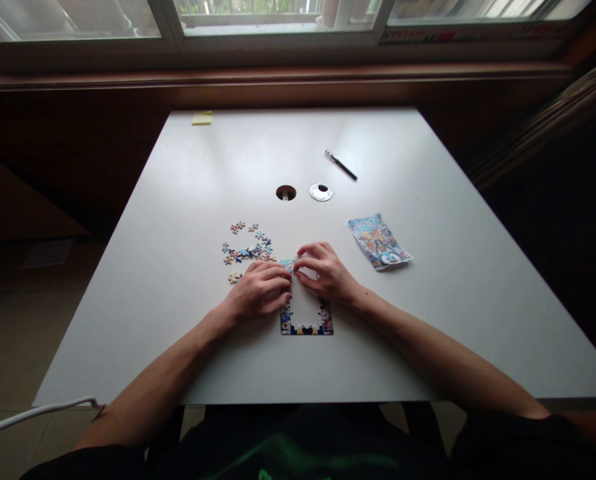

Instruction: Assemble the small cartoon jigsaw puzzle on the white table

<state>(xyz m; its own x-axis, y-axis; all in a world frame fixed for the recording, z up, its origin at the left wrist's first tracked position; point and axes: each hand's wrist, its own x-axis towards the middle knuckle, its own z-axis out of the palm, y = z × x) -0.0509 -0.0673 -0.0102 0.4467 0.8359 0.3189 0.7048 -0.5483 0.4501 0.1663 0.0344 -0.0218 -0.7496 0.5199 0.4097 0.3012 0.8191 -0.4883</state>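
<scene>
Puzzle border point(307, 331) lies partly hidden by left hand point(262, 288) and right hand point(326, 273)

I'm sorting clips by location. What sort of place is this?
Probably a room in a home, perhaps a study corner: a white four-sided desk stands before a wide, pale-framed glass window, and a multicoloured jigsaw border lies on the desk.

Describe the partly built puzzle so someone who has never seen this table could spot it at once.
On the white table, find the left hand and right hand in the near half. Partly hidden by them lies the partly built puzzle, a rectangular outline around a white middle. Unlike the loose pieces scattered beyond the left hand, its pieces form a frame.
</scene>
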